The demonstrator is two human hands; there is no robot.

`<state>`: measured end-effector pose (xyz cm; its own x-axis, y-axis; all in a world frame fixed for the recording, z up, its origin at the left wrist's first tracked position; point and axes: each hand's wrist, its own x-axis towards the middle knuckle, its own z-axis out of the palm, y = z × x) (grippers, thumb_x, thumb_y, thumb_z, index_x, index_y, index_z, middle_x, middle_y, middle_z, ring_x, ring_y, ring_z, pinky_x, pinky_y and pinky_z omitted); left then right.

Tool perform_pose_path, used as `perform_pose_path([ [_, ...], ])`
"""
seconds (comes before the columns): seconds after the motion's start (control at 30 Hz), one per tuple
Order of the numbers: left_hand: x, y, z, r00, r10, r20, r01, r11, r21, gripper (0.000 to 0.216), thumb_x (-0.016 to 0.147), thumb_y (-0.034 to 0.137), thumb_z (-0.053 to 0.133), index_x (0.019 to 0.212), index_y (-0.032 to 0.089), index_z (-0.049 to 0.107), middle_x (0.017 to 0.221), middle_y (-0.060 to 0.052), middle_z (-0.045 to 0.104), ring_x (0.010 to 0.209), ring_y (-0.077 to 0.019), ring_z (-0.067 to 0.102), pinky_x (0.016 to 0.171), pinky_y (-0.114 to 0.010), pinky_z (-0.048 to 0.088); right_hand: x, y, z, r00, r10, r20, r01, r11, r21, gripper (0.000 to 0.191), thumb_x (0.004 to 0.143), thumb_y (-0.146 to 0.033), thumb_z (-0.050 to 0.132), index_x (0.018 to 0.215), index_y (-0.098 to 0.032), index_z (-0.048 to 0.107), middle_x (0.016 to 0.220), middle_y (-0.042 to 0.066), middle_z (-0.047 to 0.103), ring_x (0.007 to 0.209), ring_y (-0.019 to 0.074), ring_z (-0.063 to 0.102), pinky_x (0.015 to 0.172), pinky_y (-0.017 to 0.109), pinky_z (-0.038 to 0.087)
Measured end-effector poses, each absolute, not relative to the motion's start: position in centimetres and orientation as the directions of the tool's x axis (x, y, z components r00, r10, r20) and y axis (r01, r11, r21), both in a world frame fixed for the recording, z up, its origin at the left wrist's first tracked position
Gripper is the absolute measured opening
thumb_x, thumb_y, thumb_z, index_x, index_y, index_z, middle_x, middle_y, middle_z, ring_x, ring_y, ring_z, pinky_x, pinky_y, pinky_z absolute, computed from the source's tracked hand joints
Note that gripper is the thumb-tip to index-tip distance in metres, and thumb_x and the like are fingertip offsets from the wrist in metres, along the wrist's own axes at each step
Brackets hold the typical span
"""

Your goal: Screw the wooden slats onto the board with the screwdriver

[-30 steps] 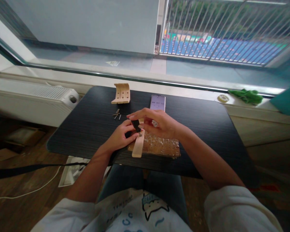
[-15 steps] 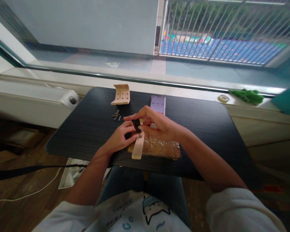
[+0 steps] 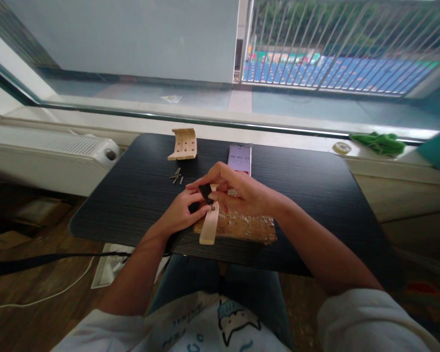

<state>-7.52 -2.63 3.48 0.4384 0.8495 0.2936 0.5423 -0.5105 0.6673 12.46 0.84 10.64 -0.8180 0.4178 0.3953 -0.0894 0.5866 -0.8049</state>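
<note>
My right hand (image 3: 238, 191) grips a short black tool, which looks like a stubby screwdriver (image 3: 205, 191), between thumb and fingers. Its lower end points at a hole in a pale wooden strip (image 3: 208, 231), where a small screw head seems to sit. The strip lies tilted across the left end of a brown block wrapped in clear film (image 3: 247, 227), dotted with small holes. My left hand (image 3: 179, 210) is closed at the strip's left edge, its thumb tip pressed beside the hole; its other fingers are partly hidden.
Several loose screws (image 3: 176, 175) lie on the black table (image 3: 297, 181), left of my hands. Behind them stands a curved wooden piece with holes (image 3: 185, 144). A phone (image 3: 239, 157) showing a timer lies at the back. Tape (image 3: 341, 147) and a green cloth (image 3: 379, 143) rest on the windowsill.
The view has shifted slightly. My right hand and the screwdriver have turned a little, while the left hand keeps its place on the strip.
</note>
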Motion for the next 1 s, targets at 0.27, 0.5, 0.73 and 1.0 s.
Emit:
perform_pose_path([
  [0.27, -7.53, -2.77, 3.26, 0.414, 0.852, 0.319, 0.563, -0.516, 0.646, 0.023, 0.085, 0.032, 0.057, 0.099, 0.019, 0.069, 0.113, -0.009, 0.063, 0.106, -0.0253, 0.056, 0.095, -0.039, 0.046, 12.46, 0.91, 10.54, -0.786, 0.447, 0.428, -0.066, 0.628, -0.776, 0.023, 0.087, -0.005, 0.049, 0.11, -0.011, 0.047, 0.094, 0.002, 0.062, 0.058, 0.0, 0.047, 0.054, 0.015, 0.039],
  [0.5, -7.77, -2.61, 2.74, 0.392, 0.864, 0.314, 0.595, -0.499, 0.63, 0.022, 0.083, 0.036, 0.056, 0.074, 0.017, 0.064, 0.094, -0.006, 0.06, 0.091, -0.0217, 0.058, 0.083, -0.035, 0.05, 12.46, 1.23, 10.07, -0.75, 0.457, 0.477, -0.048, 0.682, -0.73, 0.024, 0.086, -0.011, 0.056, 0.109, -0.012, 0.051, 0.082, -0.003, 0.058, 0.049, -0.0002, 0.042, 0.048, 0.016, 0.033],
  [0.73, -7.77, -2.59, 2.92, 0.413, 0.858, 0.306, 0.592, -0.508, 0.625, 0.022, 0.084, 0.035, 0.054, 0.074, 0.017, 0.063, 0.091, -0.005, 0.057, 0.088, -0.0207, 0.056, 0.08, -0.034, 0.049, 12.46, 1.21, 10.1, -0.71, 0.483, 0.512, 0.019, 0.74, -0.673, 0.023, 0.082, -0.013, 0.063, 0.103, -0.012, 0.055, 0.065, -0.008, 0.047, 0.05, 0.002, 0.043, 0.049, 0.017, 0.034],
  [1.0, -7.71, -2.55, 3.05, 0.422, 0.862, 0.281, 0.579, -0.494, 0.648, 0.024, 0.084, 0.034, 0.055, 0.071, 0.016, 0.063, 0.092, -0.007, 0.059, 0.088, -0.022, 0.058, 0.08, -0.037, 0.048, 12.39, 1.17, 9.81, -0.684, 0.47, 0.558, 0.054, 0.796, -0.603, 0.023, 0.083, -0.025, 0.066, 0.1, -0.013, 0.057, 0.073, -0.004, 0.054, 0.055, 0.0038, 0.044, 0.055, 0.019, 0.036],
])
